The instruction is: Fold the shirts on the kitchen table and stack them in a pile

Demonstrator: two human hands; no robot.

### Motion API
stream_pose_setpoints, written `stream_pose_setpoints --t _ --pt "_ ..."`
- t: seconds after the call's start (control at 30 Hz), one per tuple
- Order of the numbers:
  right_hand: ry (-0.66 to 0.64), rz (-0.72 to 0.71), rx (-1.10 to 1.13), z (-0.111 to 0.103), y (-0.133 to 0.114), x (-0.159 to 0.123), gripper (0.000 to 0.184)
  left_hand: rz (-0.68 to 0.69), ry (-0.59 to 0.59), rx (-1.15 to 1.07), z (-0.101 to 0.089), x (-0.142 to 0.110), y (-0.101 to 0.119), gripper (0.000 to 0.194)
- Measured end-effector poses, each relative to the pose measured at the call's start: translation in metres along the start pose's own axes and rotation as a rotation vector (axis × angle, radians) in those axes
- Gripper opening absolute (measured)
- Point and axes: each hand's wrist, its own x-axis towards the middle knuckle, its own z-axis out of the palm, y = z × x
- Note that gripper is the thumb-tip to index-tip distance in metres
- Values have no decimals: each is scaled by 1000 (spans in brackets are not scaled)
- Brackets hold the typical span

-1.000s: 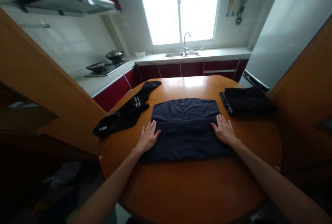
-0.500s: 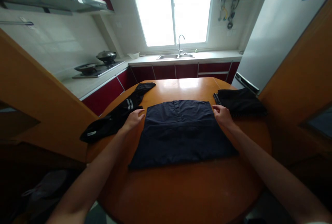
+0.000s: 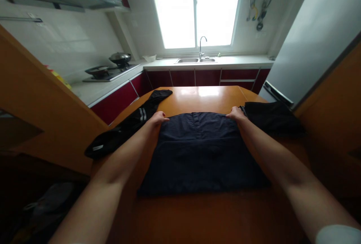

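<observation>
While both arms reach forward from the lower corners of the frame, the left hand [image 3: 158,118] and the right hand [image 3: 236,113] each have one far corner of the navy cloth [image 3: 201,165]. The left grip is closed, thumb and fingers pinching the corner at centre left; the right grip is closed too, pinching the matching corner at centre right. The cloth lies across the middle of the frame on the orange bench [image 3: 194,99], its near edge wider than its far one. A short strip runs down from the middle of the far edge to a crosswise line. Whether the far edge is lifted off the bench, I cannot tell.

Left of centre, just beyond the left arm, a black garment [image 3: 121,133] stretches out, with two pale stripes and a white label near its lower end. Right of centre, a black pile [image 3: 273,118] sits just beside the right hand. At the lower right, a pale cuff [image 3: 337,234] rings the right arm.

At upper centre, the tap [image 3: 200,45] and sink [image 3: 187,60] stand below a bright window [image 3: 177,10]. Upper left, a pot [image 3: 120,58] and a pan [image 3: 97,71] are on the stove [image 3: 114,73]; upper right, the fridge [image 3: 316,40] leans into view.
</observation>
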Motion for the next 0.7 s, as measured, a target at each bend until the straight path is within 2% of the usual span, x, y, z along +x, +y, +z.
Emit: stream_pose_setpoints --t 0.07,0.13,0.17,0.2,0.23,0.27,0.3,0.4,0.47,0.57,0.7 --pt "-51 -18 -22 -3 -9 -5 31 37 21 11 0 -7 11 50" --pt "-90 -108 -26 -7 -17 -27 29 163 40 -5 0 -32 21 51" --pt "-117 -164 -9 -11 -19 -45 28 249 35 -21 0 -52 25 50" --pt "-165 -251 19 -16 -20 -67 28 466 17 -64 -1 -77 28 50" --pt "-219 -407 71 -22 -19 -94 31 643 -9 -108 -2 -106 29 51" --pt "-261 -529 106 -29 -16 -123 36 756 -77 -119 -3 -138 28 54" --pt "-307 -604 110 -37 -11 -153 43 810 -155 -104 -4 -170 25 57" --pt "-478 -681 16 -61 12 -230 64 857 -352 -11 -2 -252 8 79" --pt "-503 -648 -58 -70 32 -261 72 821 -373 31 5 -286 -9 90" --pt "-440 -629 -127 -71 60 -279 66 766 -300 78 18 -305 -38 83" --pt "-309 -699 -115 -66 83 -277 56 773 -121 84 28 -307 -69 61"
